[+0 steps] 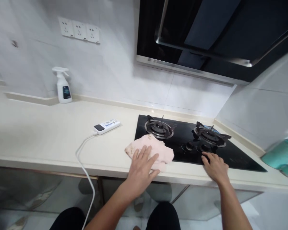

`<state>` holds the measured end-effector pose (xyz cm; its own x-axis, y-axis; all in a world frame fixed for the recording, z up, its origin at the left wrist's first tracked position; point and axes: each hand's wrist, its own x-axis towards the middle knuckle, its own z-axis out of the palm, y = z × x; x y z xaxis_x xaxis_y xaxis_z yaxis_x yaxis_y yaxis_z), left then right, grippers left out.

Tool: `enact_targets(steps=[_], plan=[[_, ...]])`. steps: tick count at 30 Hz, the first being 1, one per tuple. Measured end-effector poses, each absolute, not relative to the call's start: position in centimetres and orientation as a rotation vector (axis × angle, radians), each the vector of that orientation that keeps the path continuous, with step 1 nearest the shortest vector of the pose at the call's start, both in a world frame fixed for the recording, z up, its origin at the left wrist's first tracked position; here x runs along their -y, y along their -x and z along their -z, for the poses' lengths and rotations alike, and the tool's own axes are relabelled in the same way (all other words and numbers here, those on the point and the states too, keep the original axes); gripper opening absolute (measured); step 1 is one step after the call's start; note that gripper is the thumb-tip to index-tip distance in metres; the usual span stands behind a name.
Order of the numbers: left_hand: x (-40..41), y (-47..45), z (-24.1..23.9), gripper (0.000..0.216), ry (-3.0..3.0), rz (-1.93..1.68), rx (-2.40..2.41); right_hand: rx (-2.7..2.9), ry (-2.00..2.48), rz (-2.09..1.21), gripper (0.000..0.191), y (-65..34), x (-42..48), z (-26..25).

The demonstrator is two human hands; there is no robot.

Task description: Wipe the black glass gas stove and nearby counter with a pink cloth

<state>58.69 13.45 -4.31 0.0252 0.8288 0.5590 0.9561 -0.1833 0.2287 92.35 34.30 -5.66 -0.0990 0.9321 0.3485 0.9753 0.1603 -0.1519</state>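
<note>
Under the spread fingers of my left hand (141, 169), a pale pink cloth (162, 150) straddles the near edge of a black glass gas hob (240, 160).

Just beyond those fingertips stands the left burner (159, 128); pushing farther forward could snag the fabric on its pan support. My right hand (216, 167) rests at the hob's front, fingers loosely bent and gripping nothing that I can see, beside a control knob (204, 147); whether they touch it I cannot tell, but a careless slide might turn it. Beneath my left fingers the cloth is rumpled and folded, partly on cream worktop (62, 137), with brownish stains at its left end and upper fold.
</note>
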Motion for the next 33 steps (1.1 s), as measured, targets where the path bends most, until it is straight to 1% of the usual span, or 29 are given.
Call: enact_targets(steps=[5, 10, 12, 15, 19, 22, 24, 26, 27, 28, 30, 32, 33], plan=[[-9.9, -57.6, 5.1, 0.048, 2.139, 0.861, 1.779, 2.087, 1.815, 0.182, 0.062, -93.4, -35.7, 7.1], [-5.1, -55.2, 8.1, 0.043, 2.042, 0.839, 1.683, 2.073, 1.809, 0.148, 0.067, -93.6, -36.1, 7.5], [-2.9, -54.0, 9.4, 0.045, 1.992, 0.836, 1.684, 2.057, 1.789, 0.13, 0.066, -93.7, -36.1, 7.6], [-0.2, -51.8, 10.5, 0.042, 1.879, 0.885, 1.744, 1.976, 1.717, 0.091, 0.061, -94.0, -35.9, 7.6], [0.7, -48.2, 10.6, 0.041, 1.707, 0.958, 1.816, 1.718, 1.452, 0.062, 0.051, -93.4, -34.4, 6.3], [-0.7, -46.4, 9.7, 0.038, 1.653, 1.0, 1.791, 1.7, 1.195, 0.045, 0.044, -89.0, -31.7, 3.6], [-2.2, -46.1, 8.5, 0.036, 1.687, 1.04, 1.756, 1.905, 0.994, -0.05, 0.041, -83.8, -29.2, 1.3], [-3.9, -46.4, 7.2, 0.035, 1.729, 1.092, 1.734, 2.171, 0.88, -0.132, 0.043, -77.6, -26.6, -0.7], [-4.8, -46.6, 6.5, 0.034, 1.742, 1.118, 1.725, 2.357, 0.841, -0.166, 0.046, -74.5, -25.4, -1.4], [-5.7, -46.9, 5.9, 0.033, 1.748, 1.14, 1.716, 2.535, 0.795, -0.209, 0.052, -71.8, -24.4, -1.9], [-7.3, -47.2, 5.0, 0.031, 1.762, 1.173, 1.693, 2.759, 0.758, -0.291, 0.071, -67.6, -23.2, -2.3], [-8.8, -47.0, 4.3, 0.03, 1.784, 1.192, 1.683, 2.809, 0.794, -0.303, 0.076, -65.6, -22.8, -1.9], [-9.4, -46.8, 4.0, 0.029, 1.792, 1.198, 1.69, 2.804, 0.811, -0.298, 0.074, -65.4, -22.8, -1.6]])
